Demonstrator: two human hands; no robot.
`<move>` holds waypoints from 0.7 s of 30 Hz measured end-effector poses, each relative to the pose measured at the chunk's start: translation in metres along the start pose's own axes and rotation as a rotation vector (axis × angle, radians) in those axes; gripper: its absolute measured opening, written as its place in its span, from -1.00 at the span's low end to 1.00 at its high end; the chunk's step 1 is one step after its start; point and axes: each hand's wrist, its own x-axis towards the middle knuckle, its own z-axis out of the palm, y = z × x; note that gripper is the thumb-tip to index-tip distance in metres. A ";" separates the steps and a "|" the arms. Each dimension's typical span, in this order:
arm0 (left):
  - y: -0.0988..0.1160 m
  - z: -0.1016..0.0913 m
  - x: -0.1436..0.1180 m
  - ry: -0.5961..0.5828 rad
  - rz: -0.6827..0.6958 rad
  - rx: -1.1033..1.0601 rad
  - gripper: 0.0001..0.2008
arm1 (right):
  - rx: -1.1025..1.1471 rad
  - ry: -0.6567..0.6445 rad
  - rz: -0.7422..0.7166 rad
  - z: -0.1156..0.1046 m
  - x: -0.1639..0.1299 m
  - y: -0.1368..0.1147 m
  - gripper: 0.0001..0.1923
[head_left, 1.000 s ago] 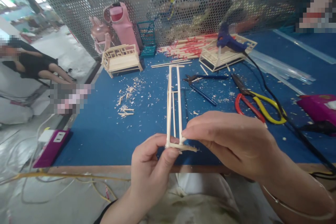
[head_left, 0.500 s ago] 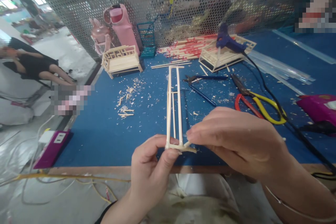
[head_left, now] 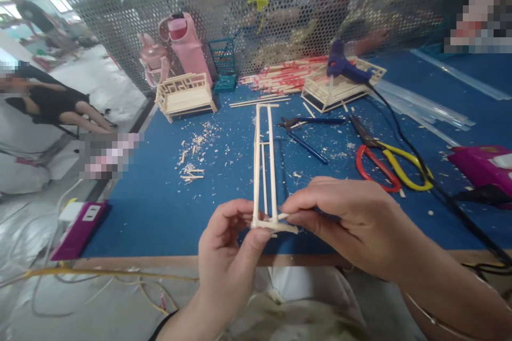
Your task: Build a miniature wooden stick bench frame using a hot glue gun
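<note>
With your left hand [head_left: 230, 248] pinching the stick frame's [head_left: 264, 165] base and your right hand [head_left: 344, 221] pinching a short stick [head_left: 282, 217] against it, squeezing harder could snap a joint.

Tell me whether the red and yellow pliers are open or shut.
Open: the red and yellow pliers lie on the blue table, handles spread apart.

pale wooden frame [head_left: 264, 170], matt blue felt table [head_left: 160, 192]
</note>
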 end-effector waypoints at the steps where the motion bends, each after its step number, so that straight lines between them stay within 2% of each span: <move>1: -0.001 -0.001 0.000 -0.001 -0.001 0.024 -0.87 | -0.004 0.012 0.004 0.000 -0.001 -0.001 -0.81; 7: -0.002 -0.005 -0.002 -0.009 0.020 0.175 -0.92 | -0.055 0.068 -0.010 -0.004 -0.005 -0.001 -0.79; 16: -0.001 -0.004 -0.001 -0.018 -0.003 0.136 -0.96 | -0.061 0.157 -0.044 -0.012 -0.007 -0.005 -0.88; 21: 0.002 -0.006 0.001 -0.013 -0.052 0.110 -0.88 | -0.078 0.209 -0.046 -0.020 -0.002 0.003 -0.89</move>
